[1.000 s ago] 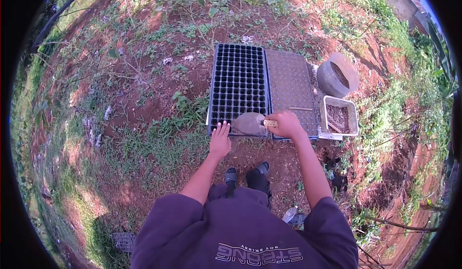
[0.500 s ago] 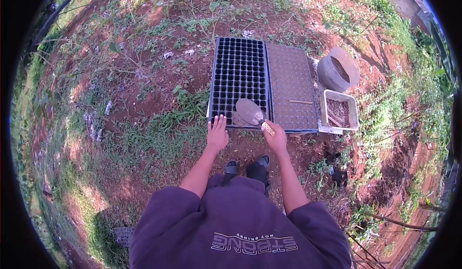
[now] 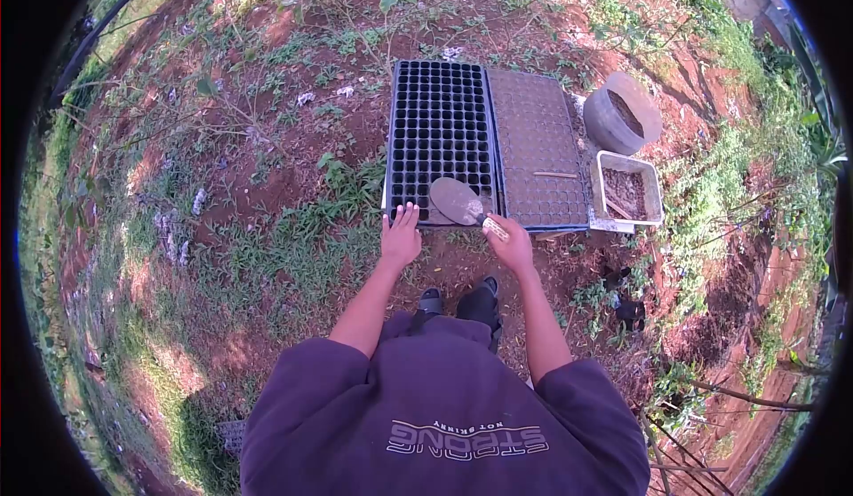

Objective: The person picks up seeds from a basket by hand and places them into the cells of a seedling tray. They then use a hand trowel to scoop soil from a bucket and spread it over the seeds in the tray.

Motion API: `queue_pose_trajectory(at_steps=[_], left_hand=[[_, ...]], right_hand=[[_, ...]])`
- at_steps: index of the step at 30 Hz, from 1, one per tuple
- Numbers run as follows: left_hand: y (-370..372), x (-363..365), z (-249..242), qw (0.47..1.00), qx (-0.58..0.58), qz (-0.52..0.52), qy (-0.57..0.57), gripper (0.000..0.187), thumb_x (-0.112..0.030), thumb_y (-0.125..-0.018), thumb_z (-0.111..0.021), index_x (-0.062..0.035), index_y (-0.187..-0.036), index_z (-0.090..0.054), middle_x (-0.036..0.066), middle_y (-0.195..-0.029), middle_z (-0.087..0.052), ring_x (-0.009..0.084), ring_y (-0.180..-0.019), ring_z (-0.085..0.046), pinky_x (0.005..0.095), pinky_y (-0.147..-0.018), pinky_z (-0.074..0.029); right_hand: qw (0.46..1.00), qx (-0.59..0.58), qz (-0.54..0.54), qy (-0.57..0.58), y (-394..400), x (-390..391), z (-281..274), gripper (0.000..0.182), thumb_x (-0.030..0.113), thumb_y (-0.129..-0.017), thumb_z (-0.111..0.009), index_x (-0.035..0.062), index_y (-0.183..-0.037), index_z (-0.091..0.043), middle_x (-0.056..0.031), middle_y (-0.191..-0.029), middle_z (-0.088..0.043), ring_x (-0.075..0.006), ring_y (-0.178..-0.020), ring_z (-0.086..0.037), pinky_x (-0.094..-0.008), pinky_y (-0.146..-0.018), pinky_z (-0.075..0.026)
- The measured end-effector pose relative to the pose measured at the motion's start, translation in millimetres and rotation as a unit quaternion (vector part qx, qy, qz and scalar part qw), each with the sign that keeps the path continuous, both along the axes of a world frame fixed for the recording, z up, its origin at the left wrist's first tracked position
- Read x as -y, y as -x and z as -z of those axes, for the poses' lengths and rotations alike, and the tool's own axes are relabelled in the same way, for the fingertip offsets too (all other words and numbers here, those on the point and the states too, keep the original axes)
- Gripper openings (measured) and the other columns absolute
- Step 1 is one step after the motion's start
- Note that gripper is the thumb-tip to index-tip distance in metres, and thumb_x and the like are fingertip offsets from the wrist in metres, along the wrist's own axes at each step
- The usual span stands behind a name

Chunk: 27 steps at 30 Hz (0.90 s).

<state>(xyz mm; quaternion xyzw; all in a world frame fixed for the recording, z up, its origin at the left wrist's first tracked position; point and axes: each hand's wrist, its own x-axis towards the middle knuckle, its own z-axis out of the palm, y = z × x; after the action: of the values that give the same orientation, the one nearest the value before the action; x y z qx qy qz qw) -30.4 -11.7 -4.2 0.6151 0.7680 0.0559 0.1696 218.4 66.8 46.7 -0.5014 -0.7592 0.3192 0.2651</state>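
Note:
My right hand (image 3: 512, 245) is closed around the handle of a trowel (image 3: 455, 200). The trowel's broad, soil-dusted blade lies over the near end of a black seedling tray (image 3: 442, 127), hiding some cells there. Most of this tray's cells look dark and hollow; a few at the near edge, by the blade, hold soil. My left hand (image 3: 402, 238) rests with fingers stretched out on the tray's near left corner. Against its right side lies a second seedling tray (image 3: 533, 127), its cells filled with brown soil. A thin stick (image 3: 555, 174) lies across that filled tray.
Right of the trays stand a round bucket (image 3: 597, 127) with soil inside and a rectangular tub (image 3: 657, 196) holding dark material and a small stick. Weeds (image 3: 329, 198) and red earth surround them. My sandalled feet (image 3: 480, 302) are just below the trays.
The view has shifted slightly, so the trays sit a little higher in it. The trowel and both hands have barely moved relative to the tray.

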Motion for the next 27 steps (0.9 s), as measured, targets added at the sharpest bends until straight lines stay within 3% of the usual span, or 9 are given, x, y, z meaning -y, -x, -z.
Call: queue_pose_trajectory(at_steps=[4,10,17,19,23,27], left_hand=[[-0.4,1.9,2.9,1.000,0.006,-0.003,-0.002,0.064,-0.019,-0.089,-0.046,-0.0113,-0.149,-0.025,0.007,-0.155,-0.025,0.0265,-0.143,-0.023,0.0543,-0.115,-0.017],[-3.0,0.3,0.0,1.000,0.013,-0.016,0.012,0.062,-0.019,-0.090,-0.047,-0.0125,-0.149,-0.026,0.005,-0.156,-0.023,0.0238,-0.144,-0.021,0.0531,-0.116,-0.014],[-5.4,1.0,-0.1,1.000,0.013,-0.025,0.005,0.063,-0.019,-0.090,-0.047,-0.0122,-0.149,-0.026,0.005,-0.156,-0.023,0.0241,-0.145,-0.020,0.0533,-0.116,-0.015],[-5.6,1.0,1.7,0.999,0.021,-0.026,0.001,0.063,-0.018,-0.090,-0.047,-0.0120,-0.148,-0.026,0.005,-0.156,-0.023,0.0244,-0.145,-0.020,0.0536,-0.116,-0.015],[-4.4,1.5,-1.5,0.999,0.024,-0.027,0.015,0.063,-0.018,-0.089,-0.047,-0.0126,-0.149,-0.026,0.005,-0.156,-0.023,0.0243,-0.145,-0.019,0.0534,-0.116,-0.014],[-1.1,-0.4,-0.1,0.999,0.028,-0.022,0.019,0.064,-0.018,-0.089,-0.046,-0.0139,-0.149,-0.025,0.004,-0.156,-0.022,0.0240,-0.145,-0.019,0.0532,-0.116,-0.014]], right_hand=[[0.996,-0.033,0.082,0.016,-8.3,7.5,-0.1,0.035,0.031,-0.077,-0.073,0.0118,-0.106,-0.071,-0.0150,-0.093,-0.070,-0.0320,-0.086,-0.068,-0.0385,-0.077,-0.052],[1.000,0.000,0.018,0.018,-29.3,6.0,-15.8,0.035,0.030,-0.076,-0.073,0.0121,-0.106,-0.072,-0.0149,-0.094,-0.070,-0.0307,-0.086,-0.068,-0.0368,-0.077,-0.053],[0.998,-0.019,0.065,-0.016,-13.2,13.9,9.8,0.034,0.029,-0.079,-0.072,0.0120,-0.109,-0.070,-0.0140,-0.098,-0.069,-0.0308,-0.091,-0.067,-0.0377,-0.079,-0.052],[0.999,-0.029,0.042,-0.001,-5.0,19.8,18.3,0.033,0.025,-0.080,-0.072,0.0099,-0.110,-0.069,-0.0154,-0.105,-0.069,-0.0290,-0.097,-0.067,-0.0360,-0.084,-0.051],[0.999,-0.005,0.013,0.030,-1.7,28.4,10.5,0.033,0.027,-0.082,-0.071,0.0137,-0.112,-0.069,-0.0134,-0.104,-0.069,-0.0287,-0.096,-0.067,-0.0361,-0.084,-0.051],[0.994,-0.038,0.099,0.026,3.8,35.3,18.6,0.036,0.030,-0.083,-0.070,0.0108,-0.113,-0.068,-0.0138,-0.104,-0.069,-0.0290,-0.095,-0.068,-0.0368,-0.084,-0.051]])
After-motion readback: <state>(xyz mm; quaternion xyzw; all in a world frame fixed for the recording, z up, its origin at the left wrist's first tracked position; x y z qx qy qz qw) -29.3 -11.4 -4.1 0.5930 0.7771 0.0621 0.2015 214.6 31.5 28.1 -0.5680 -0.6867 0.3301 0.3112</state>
